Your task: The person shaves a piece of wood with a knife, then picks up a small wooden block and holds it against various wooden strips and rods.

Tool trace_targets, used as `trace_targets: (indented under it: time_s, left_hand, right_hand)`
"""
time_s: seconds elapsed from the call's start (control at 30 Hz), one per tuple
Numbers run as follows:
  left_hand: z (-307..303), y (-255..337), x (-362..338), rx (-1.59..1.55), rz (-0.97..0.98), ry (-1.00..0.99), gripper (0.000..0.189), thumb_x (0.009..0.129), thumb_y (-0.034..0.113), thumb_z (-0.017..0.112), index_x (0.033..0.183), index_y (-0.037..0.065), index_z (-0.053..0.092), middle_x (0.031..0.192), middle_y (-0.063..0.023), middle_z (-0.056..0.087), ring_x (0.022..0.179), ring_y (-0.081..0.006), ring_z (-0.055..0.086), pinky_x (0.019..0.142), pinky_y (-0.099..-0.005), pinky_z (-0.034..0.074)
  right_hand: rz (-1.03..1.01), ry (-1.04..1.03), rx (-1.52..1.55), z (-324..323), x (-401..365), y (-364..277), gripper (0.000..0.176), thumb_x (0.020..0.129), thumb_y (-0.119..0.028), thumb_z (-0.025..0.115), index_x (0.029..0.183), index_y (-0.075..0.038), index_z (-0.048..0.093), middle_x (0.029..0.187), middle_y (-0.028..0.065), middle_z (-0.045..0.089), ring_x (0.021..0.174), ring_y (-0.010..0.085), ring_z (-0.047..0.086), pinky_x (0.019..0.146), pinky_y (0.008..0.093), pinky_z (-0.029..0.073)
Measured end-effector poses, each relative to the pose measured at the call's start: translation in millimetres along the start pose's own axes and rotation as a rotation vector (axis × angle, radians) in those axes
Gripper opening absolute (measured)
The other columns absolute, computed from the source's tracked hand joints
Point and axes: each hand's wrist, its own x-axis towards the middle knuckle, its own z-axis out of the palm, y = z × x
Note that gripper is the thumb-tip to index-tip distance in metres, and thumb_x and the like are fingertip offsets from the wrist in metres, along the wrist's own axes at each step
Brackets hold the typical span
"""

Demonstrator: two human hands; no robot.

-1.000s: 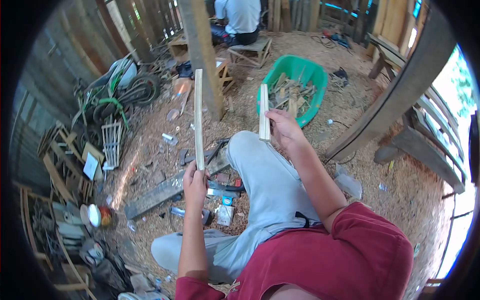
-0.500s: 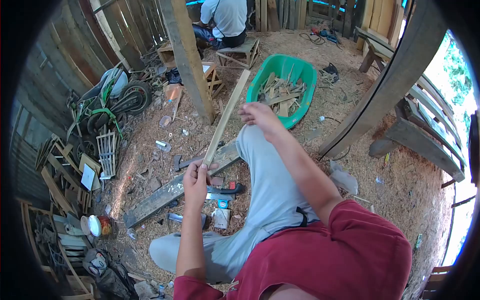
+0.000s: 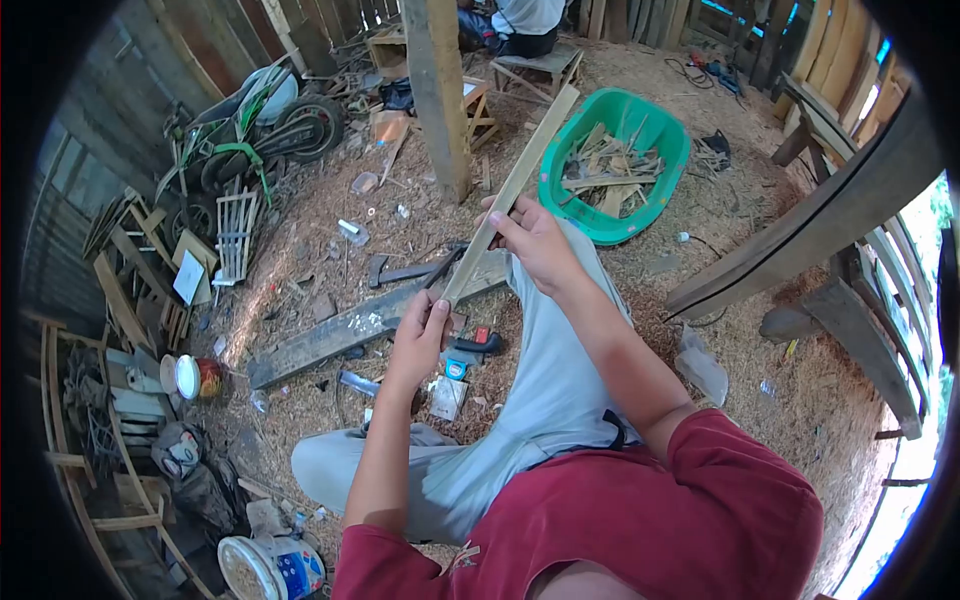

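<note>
A long, thin wooden strip (image 3: 520, 172) slants up and away in front of me. My left hand (image 3: 420, 328) pinches its lower end, and my right hand (image 3: 532, 238) grips it around the middle. Beneath the strip lies a thick, dark plank (image 3: 320, 343) with white bits on top. Near my left hand are a black-handled saw (image 3: 478, 344), a blue tape measure (image 3: 456, 369) and a small pale block (image 3: 448, 398). An axe-like tool (image 3: 405, 271) rests on the ground beyond the plank.
A green tub (image 3: 675, 180) of wood scraps stands ahead, right of a wooden post (image 3: 437, 100). Another person (image 3: 525, 20) sits on a low bench at the back. A motorbike (image 3: 245, 135) and buckets (image 3: 270, 568) are at left; a slanted beam (image 3: 800, 225) is at right.
My right hand has closed on the strip, which it was apart from before. The view has shifted, so the surroundings lie elsewhere in the frame and a bucket shows at the lower left.
</note>
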Motion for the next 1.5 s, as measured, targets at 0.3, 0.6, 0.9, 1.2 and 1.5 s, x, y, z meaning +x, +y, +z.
trace_targets:
  time_s: [0.3,0.6,0.9,1.2,1.5]
  left_hand:
    - [-3,-4,-2,-0.116,-0.223,-0.045,0.022,0.109,0.026,0.045,0.098,0.009,0.054,0.075,0.0019,0.049,0.064,-0.0088,0.044,0.059,-0.0243,0.038]
    - [-3,5,-1,-0.245,-0.311,-0.036,0.026,0.108,0.031,0.047,0.094,0.010,0.053,0.075,0.0018,0.049,0.062,-0.0096,0.043,0.059,-0.0251,0.036]
    - [-12,0,-2,-0.213,-0.379,-0.026,0.028,0.107,0.032,0.048,0.098,0.007,0.056,0.075,0.0021,0.049,0.066,-0.0102,0.043,0.063,-0.0267,0.039]
    - [-12,-17,0,-0.145,-0.207,0.031,0.016,0.105,0.013,0.053,0.115,0.002,0.059,0.097,-0.0012,0.063,0.087,-0.0119,0.059,0.082,-0.0283,0.049]
    - [-14,-6,0,-0.103,-0.276,-0.041,0.022,0.106,0.014,0.049,0.117,0.000,0.062,0.103,-0.0057,0.071,0.083,-0.0100,0.062,0.076,-0.0276,0.051]
  right_hand:
    - [-0.014,-0.030,0.010,5,3,13,0.033,0.100,-0.001,0.055,0.132,0.001,0.045,0.115,0.0195,0.071,0.101,0.0226,0.071,0.087,0.0364,0.057]
    - [-0.001,-0.037,0.015,4,0,10,0.032,0.100,0.001,0.053,0.130,0.002,0.045,0.115,0.0197,0.072,0.101,0.0223,0.072,0.086,0.0346,0.058]
    - [-0.019,-0.043,0.000,5,3,22,0.030,0.100,0.000,0.054,0.129,0.003,0.047,0.118,0.0209,0.070,0.103,0.0264,0.071,0.092,0.0370,0.058]
    - [0.046,-0.031,0.024,14,3,19,0.028,0.103,-0.002,0.049,0.131,0.002,0.047,0.118,0.0223,0.068,0.105,0.0293,0.071,0.093,0.0405,0.059]
    - [-0.009,-0.025,-0.036,17,4,27,0.029,0.105,-0.002,0.045,0.133,-0.001,0.039,0.115,0.0233,0.069,0.105,0.0316,0.071,0.090,0.0406,0.060]
